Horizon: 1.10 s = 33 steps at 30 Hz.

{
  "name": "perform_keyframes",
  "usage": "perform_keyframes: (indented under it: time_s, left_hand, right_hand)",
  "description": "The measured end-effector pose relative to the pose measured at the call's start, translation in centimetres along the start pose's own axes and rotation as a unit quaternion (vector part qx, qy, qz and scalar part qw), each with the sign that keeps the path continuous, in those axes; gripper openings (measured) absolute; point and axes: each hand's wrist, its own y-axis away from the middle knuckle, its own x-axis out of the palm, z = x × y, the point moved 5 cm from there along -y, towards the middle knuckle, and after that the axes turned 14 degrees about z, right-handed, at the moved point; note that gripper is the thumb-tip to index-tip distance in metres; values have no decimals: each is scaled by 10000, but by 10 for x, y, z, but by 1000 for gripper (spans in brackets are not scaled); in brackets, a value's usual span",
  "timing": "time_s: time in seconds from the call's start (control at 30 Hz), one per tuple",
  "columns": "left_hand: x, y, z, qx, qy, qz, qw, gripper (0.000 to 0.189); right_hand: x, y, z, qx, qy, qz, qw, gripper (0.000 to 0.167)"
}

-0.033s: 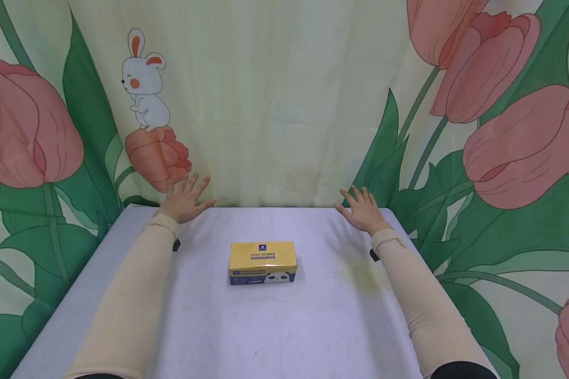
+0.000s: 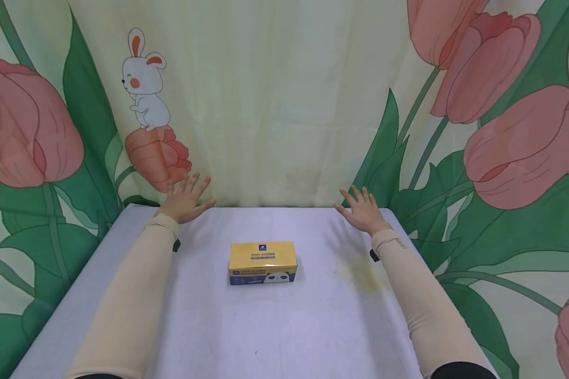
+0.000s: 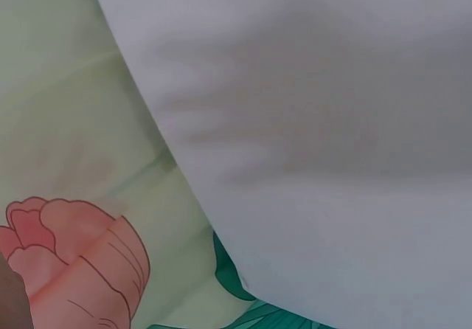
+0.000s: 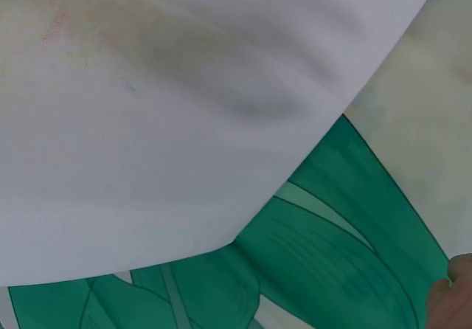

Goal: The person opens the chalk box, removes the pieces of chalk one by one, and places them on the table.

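A yellow and dark blue box [image 2: 263, 263] with a panda face on its front side lies near the middle of the table. My left hand [image 2: 184, 200] is held over the far left part of the table, fingers spread and straight, holding nothing. Over the far right part, my right hand [image 2: 361, 210] is likewise spread and holds nothing. Both hands are apart from the box. In the left wrist view only a sliver of the hand [image 3: 15, 299] shows at the lower left edge. Fingertips [image 4: 451, 296] appear at the lower right corner of the right wrist view.
A white cloth covers the table [image 2: 265, 331], with a yellowish stain [image 2: 366, 276] toward its right side. Behind the far edge hangs a curtain [image 2: 284, 105] printed with tulips and a rabbit. Hand shadows fall on the cloth in both wrist views.
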Motion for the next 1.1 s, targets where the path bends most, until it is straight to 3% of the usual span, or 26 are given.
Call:
perform_keyframes:
  time_s: [0.4,0.63,0.83,1.1]
  left_hand:
    - [3,2,2,-128,2,140,9998,88]
    - [6,-2,8,-106,62,110,9999,85]
    - [11,-5,9,132,193,-8,9997,87]
    - [18,-7,-6,411,311,-33,9987,86]
  right_hand:
    - [6,-2,-8,49,-103,36,9999,81]
    - [5,-6,-1,-105,-171,27,9998,88]
    - [11,-11,5,-251,-189,-6,9995,90]
    - [20,-10,16,-379,-175,-38,9991,82]
